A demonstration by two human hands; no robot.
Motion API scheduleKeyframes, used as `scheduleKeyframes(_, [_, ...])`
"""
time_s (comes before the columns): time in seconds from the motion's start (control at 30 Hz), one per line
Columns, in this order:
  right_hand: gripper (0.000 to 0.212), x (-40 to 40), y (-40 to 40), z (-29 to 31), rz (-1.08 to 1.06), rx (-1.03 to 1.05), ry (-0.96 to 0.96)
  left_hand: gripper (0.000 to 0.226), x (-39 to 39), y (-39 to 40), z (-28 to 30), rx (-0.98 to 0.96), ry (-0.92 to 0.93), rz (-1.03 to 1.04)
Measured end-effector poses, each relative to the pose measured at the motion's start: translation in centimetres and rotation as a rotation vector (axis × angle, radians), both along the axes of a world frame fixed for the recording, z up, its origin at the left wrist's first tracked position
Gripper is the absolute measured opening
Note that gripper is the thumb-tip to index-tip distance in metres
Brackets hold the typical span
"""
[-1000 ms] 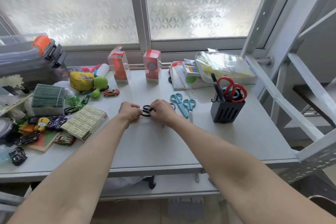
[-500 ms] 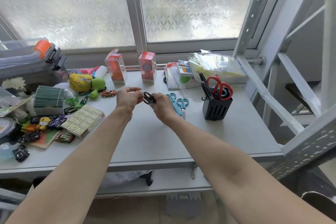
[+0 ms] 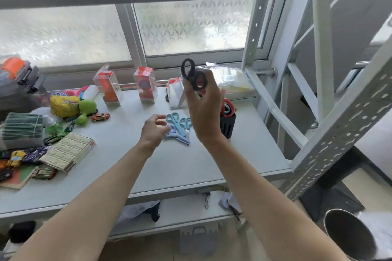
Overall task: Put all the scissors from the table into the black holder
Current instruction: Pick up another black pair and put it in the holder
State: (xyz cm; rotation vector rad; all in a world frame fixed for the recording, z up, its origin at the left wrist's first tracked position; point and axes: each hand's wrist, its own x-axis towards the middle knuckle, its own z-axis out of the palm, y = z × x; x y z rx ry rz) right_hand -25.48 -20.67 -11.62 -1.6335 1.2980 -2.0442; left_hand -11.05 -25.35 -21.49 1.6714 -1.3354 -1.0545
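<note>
Black scissors (image 3: 194, 74) are up in the air, handle loops on top, gripped in the right hand (image 3: 204, 110) with fingers curled round the lower part (blades hidden behind the palm). The hand is raised above the table (image 3: 191, 165), over the spot just left of the black holder (image 3: 228, 124).

The holder stands on the table toward the right edge, mostly hidden by the right hand; red-handled scissors (image 3: 228, 105) stick up out of it (how many pairs are in there I cannot tell).

Teal scissors (image 3: 177, 122) lie flat on the table just left of the holder, with pale blue scissors (image 3: 177, 134) touching or overlapping them on the near side.

Left hand (image 3: 154, 131) hovers low next to those scissors, fingers loosely curled, holding nothing; its fingertips are near the teal handles.

Along the back edge: two clear boxes with orange contents (image 3: 146, 85), plus plastic bags (image 3: 229, 78) toward the back right corner.

Left side of the table is cluttered: a green plush toy (image 3: 87, 108), an orange toy car (image 3: 100, 116), a flat cream box (image 3: 70, 151), more toy cars toward the left edge.
</note>
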Motion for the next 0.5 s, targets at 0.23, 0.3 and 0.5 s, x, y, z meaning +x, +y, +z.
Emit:
scheduleKeyframes(0.23, [0.012,-9.3,-0.6,1.3,-0.312,-0.079,-0.122,0.088,-7.7,-0.3,1.3,-0.054,-0.054,-0.348])
scheduleKeyframes(0.3, [0.011,-11.5,-1.2,0.5,-0.348,-0.025,-0.093,0.085,-9.1,-0.6,1.2,-0.039,-0.072,-0.358])
scheduleKeyframes(0.5, [0.013,-13.4,-3.0,-1.7,-0.284,0.151,0.060,0.038,-11.7,-0.5,1.6,-0.018,-0.059,-0.390])
